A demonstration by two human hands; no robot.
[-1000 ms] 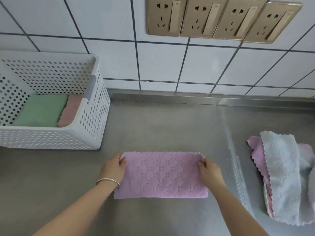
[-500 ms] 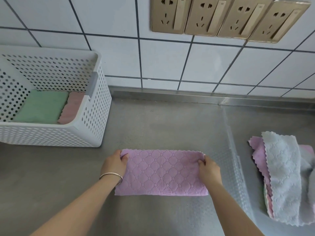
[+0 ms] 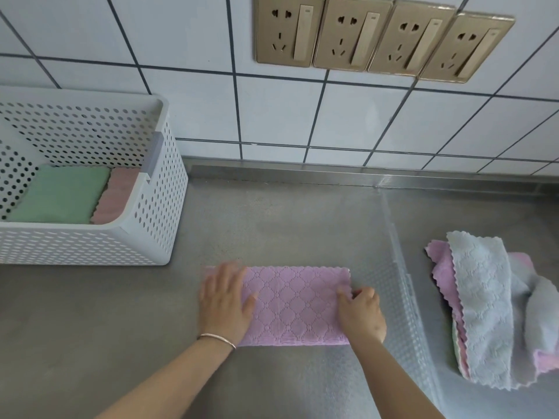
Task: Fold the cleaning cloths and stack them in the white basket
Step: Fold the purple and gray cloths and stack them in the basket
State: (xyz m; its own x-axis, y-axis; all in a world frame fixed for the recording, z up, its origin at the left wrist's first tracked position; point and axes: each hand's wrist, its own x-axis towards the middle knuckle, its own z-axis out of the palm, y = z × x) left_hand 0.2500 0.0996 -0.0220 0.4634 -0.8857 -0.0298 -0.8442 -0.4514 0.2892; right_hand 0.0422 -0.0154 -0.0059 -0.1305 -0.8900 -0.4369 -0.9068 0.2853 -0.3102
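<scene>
Two folded cloths (image 3: 69,193) lay in white basket (image 3: 157,189); left hand (image 3: 223,300) flat, right hand (image 3: 361,313) pinching half-folded purple cloth (image 3: 293,303); unfolded pile (image 3: 490,306) remained.

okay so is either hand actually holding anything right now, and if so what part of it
The right hand pinches the pink cloth at its right short edge. The left hand only rests flat on the cloth's left end, with no grip.
</scene>
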